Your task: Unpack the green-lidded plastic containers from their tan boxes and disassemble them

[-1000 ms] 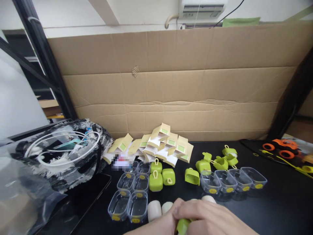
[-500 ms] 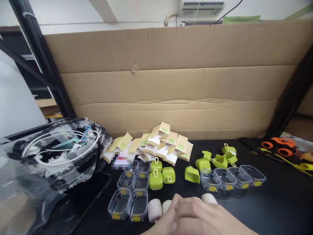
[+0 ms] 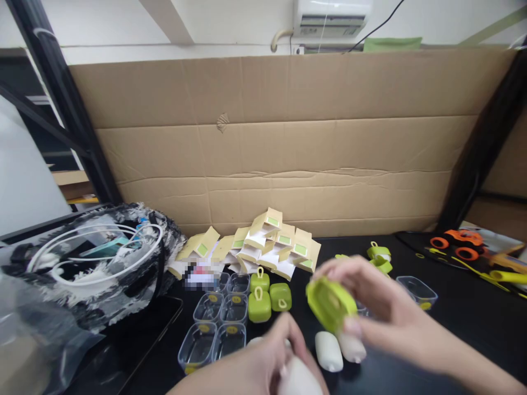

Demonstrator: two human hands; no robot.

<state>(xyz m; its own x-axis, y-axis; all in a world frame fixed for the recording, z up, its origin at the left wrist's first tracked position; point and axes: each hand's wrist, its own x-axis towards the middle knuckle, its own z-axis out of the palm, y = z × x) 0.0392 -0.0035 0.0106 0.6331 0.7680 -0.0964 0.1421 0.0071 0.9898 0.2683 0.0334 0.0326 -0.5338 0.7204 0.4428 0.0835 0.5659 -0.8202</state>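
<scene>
My left hand, low in the middle, is closed round a smooth white rounded case. Held between the fingers and thumb of my right hand is a green silicone cover, its open side towards me. Below that cover lie a white rounded block and a pinkish-white one. Left of centre sit several closed green cases with loops. Behind my right hand, more green pieces are partly hidden.
Clear plastic tubs with yellow stickers stand at left; another tub is at right. Folded cream cards are piled before the cardboard wall. A fluffy basket is far left, an orange toy truck far right.
My hands were together at the bottom middle and are now apart. The right has come up with a green cover; a white case shows in the left. The view has shifted slightly.
</scene>
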